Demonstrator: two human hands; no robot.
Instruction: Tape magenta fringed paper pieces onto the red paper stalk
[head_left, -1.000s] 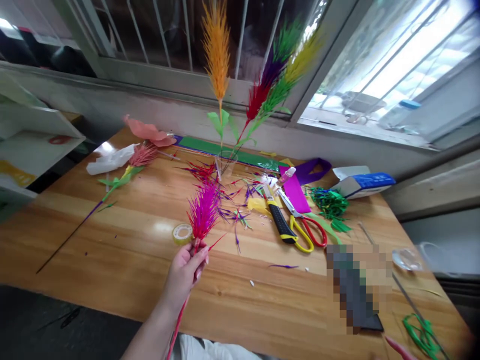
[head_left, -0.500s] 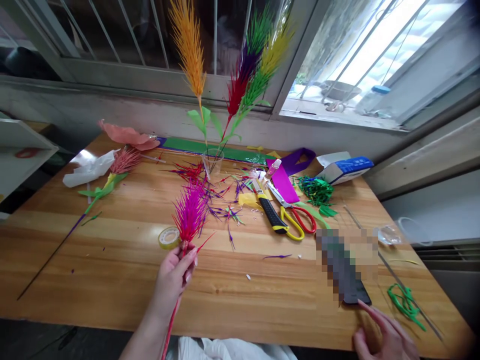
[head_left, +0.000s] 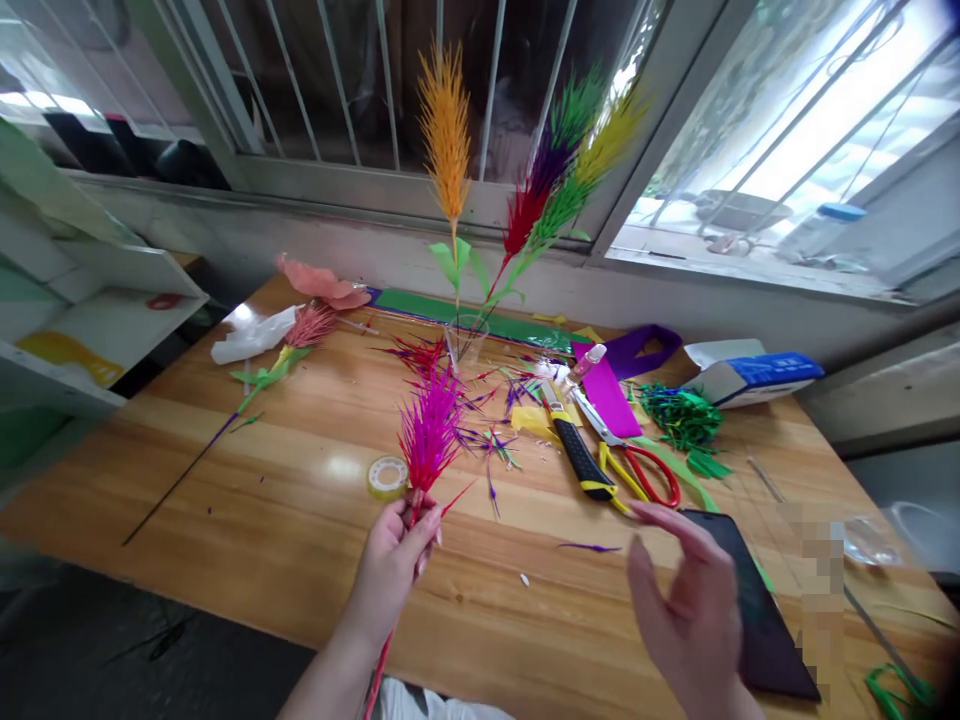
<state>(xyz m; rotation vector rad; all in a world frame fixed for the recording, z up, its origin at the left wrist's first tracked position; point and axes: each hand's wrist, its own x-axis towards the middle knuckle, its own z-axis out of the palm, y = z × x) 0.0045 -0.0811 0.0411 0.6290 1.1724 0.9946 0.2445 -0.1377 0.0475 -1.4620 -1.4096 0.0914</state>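
while my left hand [head_left: 394, 560] pinches the magenta paper plume [head_left: 429, 430] by its stem, i'd bring my open, empty right hand [head_left: 686, 610] in gently.

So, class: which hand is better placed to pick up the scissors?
Right. The right hand is open and hovers just below the scissors; the left hand grips the magenta flower stem.

Bare table [head_left: 262, 520] left; scissors [head_left: 637, 470] and phone [head_left: 757, 610] crowd right.

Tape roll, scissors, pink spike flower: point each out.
tape roll [head_left: 387, 477], head view, on its top ring.
scissors [head_left: 651, 473], head view, on the red handle loop.
pink spike flower [head_left: 429, 432], head view, mid-plume.
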